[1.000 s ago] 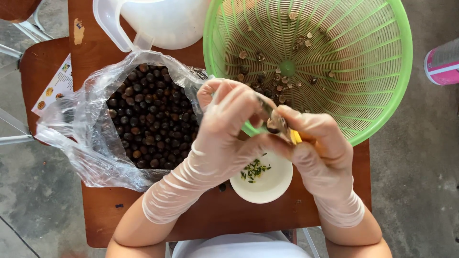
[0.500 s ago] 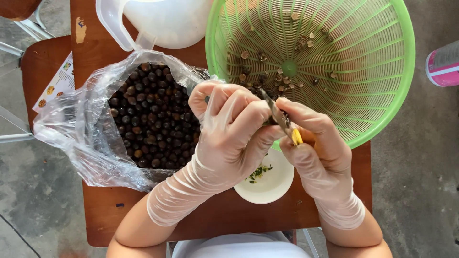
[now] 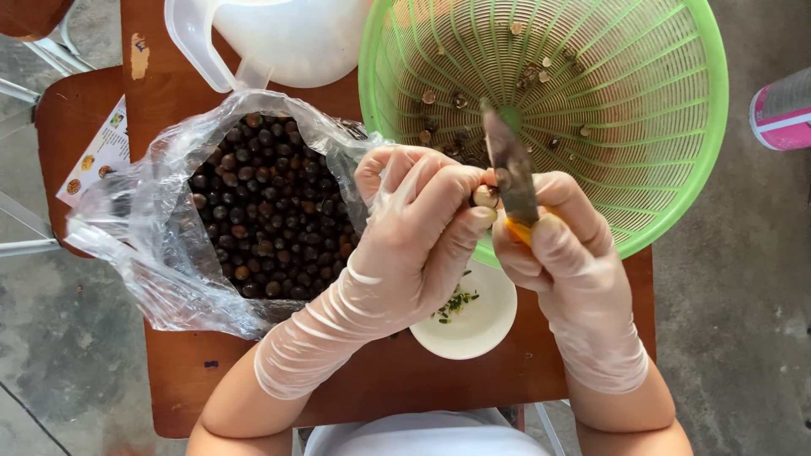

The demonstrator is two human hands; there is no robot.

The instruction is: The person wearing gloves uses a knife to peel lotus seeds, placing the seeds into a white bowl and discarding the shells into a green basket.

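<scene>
Pinching a small pale nut (image 3: 485,197) between gloved fingertips, the left hand (image 3: 418,228) holds it above the green basket's (image 3: 676,169) rim; the right hand (image 3: 557,245) is closed around a knife (image 3: 509,165) touching it.

A brown wooden tabletop (image 3: 194,371) carries a clear bag of dark seeds (image 3: 253,211), a green basket (image 3: 591,110), a white jug (image 3: 279,38) at the far edge, and a small white bowl (image 3: 477,325) near the front.

Left hand (image 3: 422,228) pinching, right hand (image 3: 549,241) fisted, touching.
</scene>
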